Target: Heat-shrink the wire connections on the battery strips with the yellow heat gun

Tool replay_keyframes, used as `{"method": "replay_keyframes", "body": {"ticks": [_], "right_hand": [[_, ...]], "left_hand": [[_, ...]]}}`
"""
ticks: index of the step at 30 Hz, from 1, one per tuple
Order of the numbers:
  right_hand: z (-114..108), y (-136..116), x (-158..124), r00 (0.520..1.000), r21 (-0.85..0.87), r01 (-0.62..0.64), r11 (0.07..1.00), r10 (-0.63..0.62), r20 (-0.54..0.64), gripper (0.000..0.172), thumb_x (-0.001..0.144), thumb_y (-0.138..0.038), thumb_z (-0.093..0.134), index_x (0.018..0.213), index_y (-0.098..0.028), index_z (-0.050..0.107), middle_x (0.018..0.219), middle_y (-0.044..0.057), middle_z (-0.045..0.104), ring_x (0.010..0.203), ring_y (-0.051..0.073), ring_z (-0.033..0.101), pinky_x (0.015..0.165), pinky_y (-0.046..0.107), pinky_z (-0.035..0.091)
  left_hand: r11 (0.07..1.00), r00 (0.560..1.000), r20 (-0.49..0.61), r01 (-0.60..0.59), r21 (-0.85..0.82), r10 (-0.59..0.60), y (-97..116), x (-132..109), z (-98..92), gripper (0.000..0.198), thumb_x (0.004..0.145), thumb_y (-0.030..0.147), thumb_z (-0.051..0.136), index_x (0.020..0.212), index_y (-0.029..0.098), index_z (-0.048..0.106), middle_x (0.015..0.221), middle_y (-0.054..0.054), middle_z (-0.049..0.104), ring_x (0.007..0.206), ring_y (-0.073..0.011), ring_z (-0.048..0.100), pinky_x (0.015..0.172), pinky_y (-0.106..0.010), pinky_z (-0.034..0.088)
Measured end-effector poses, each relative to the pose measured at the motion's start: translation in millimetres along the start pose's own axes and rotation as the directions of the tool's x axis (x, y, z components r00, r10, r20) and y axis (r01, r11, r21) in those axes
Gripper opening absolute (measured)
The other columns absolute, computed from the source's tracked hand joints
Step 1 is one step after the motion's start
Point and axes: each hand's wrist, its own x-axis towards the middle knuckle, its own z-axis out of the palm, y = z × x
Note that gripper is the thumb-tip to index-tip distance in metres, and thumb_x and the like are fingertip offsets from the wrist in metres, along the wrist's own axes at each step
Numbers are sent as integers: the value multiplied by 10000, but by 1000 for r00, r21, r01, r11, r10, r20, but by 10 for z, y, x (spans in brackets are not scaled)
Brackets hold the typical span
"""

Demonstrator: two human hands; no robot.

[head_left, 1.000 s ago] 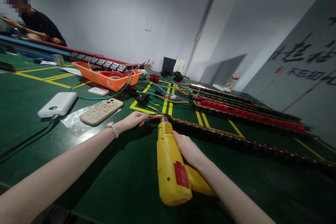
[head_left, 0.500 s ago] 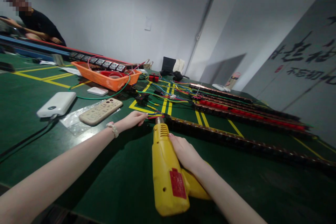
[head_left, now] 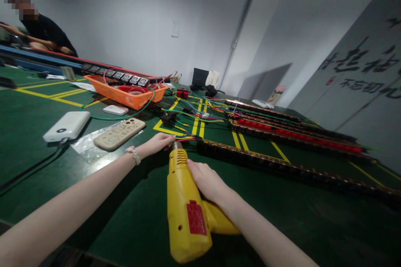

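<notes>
My right hand is wrapped round the grip of a yellow heat gun with a red label, its metal nozzle aimed forward at a bunch of coloured wires. My left hand, a bead bracelet on its wrist, rests on the green table and pinches those wires just ahead of the nozzle. The wires lead to a long dark strip that runs off to the right.
A beige remote on clear plastic, a white power bank and an orange basket lie to the left. More dark and red strips and loose wires lie beyond. Another person works at the far left.
The heat gun and my right hand have shifted left and back toward me, the nozzle now closer to my left fingers. My left hand has stayed on the wires.
</notes>
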Motion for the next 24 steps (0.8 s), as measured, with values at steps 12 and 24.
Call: {"method": "replay_keyframes", "body": {"ticks": [12, 24], "right_hand": [[-192, 345, -14, 990, 148, -115, 982, 125, -58, 597, 880, -571, 215, 1056, -162, 613, 1040, 111, 621, 920, 235, 565, 789, 320, 394], [-228, 356, -89, 975, 116, -181, 977, 194, -112, 611, 872, -585, 204, 1056, -169, 611, 1026, 110, 624, 940, 252, 559, 804, 346, 381]], "left_hand": [[991, 996, 45, -87, 105, 83, 20, -6, -36, 562, 819, 581, 305, 479, 150, 429, 475, 6, 437, 490, -91, 388, 594, -240, 324], [861, 964, -240, 23, 507, 116, 624, -308, -167, 370, 729, 498, 526, 535, 183, 519, 514, -16, 402, 547, -147, 433, 548, -258, 251]]}}
